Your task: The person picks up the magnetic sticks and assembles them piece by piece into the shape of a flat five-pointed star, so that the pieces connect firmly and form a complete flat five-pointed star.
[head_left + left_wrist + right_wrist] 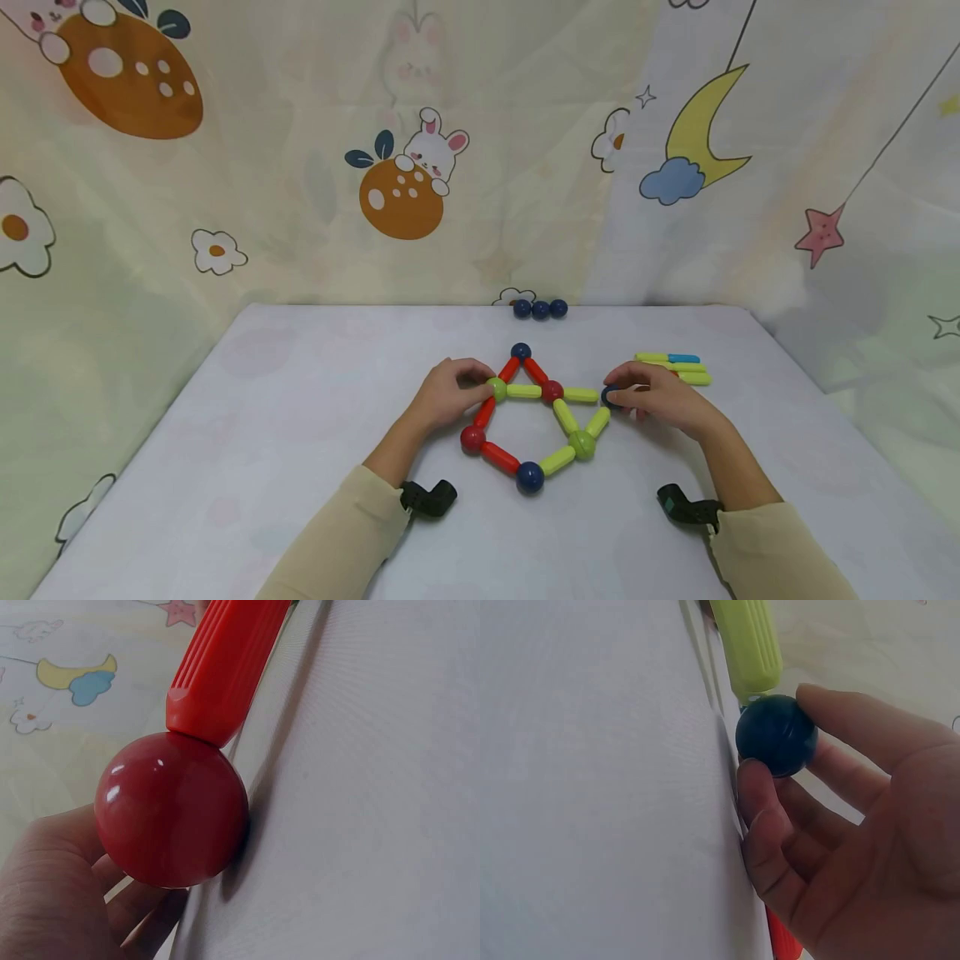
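My right hand (660, 398) pinches a dark blue ball (776, 736) between thumb and fingers. In the right wrist view this ball sits right at the end of a yellow-green stick (748, 645). On the left, my left hand (452, 392) grips a green ball (497, 388) at a corner of a flat frame of sticks and balls. That frame joins red sticks (500, 457) and yellow-green ones through a red ball (472, 439), a second red ball (552, 392), blue balls (529, 477) and another green ball (582, 444). The left wrist view has a red ball (172, 810) up close.
Three dark blue balls (541, 310) lie in a row at the far edge of the white table (315, 417). Beyond my right hand are several loose sticks (693, 378), mostly yellow-green, one partly blue. A patterned cloth (285, 150) hangs behind the table.
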Demonstrator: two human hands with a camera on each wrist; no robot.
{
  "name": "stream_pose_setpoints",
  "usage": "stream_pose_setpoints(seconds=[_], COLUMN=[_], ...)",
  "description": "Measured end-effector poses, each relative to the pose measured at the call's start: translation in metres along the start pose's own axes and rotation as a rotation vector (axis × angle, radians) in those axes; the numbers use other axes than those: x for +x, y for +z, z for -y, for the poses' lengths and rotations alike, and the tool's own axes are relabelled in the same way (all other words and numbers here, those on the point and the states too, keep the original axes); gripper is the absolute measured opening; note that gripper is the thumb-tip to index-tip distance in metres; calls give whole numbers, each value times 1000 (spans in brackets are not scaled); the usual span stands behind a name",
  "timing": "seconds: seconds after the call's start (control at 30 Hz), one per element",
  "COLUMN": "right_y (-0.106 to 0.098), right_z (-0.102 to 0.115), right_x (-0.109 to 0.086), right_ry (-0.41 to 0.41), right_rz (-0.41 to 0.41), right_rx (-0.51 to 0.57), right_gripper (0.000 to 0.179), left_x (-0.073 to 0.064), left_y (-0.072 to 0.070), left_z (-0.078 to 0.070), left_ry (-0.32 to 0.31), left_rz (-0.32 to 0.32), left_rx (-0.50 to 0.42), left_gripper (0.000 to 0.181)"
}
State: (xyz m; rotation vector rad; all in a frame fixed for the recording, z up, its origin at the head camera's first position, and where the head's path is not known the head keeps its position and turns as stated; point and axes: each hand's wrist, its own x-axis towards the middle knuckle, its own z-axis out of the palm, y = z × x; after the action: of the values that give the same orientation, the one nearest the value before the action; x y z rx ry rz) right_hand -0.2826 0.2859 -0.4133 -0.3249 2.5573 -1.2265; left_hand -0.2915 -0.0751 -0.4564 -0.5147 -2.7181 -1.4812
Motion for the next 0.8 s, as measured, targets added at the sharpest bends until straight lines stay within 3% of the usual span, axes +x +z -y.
stream_pose_setpoints(seconds=[0.6, 0.8], right_y=[2, -2], right_z=[0, -2], right_x=[-1, -2], right_ry=[19, 2], right_rz=[18, 65], right_rx=[-18, -35], right_gripper=[38, 44], left_x=[1, 1], left_y=[0, 0], left_z=[2, 2], left_ry=[12, 8], left_rz=[4, 3], left_rx=[4, 9], left_gripper=[22, 22])
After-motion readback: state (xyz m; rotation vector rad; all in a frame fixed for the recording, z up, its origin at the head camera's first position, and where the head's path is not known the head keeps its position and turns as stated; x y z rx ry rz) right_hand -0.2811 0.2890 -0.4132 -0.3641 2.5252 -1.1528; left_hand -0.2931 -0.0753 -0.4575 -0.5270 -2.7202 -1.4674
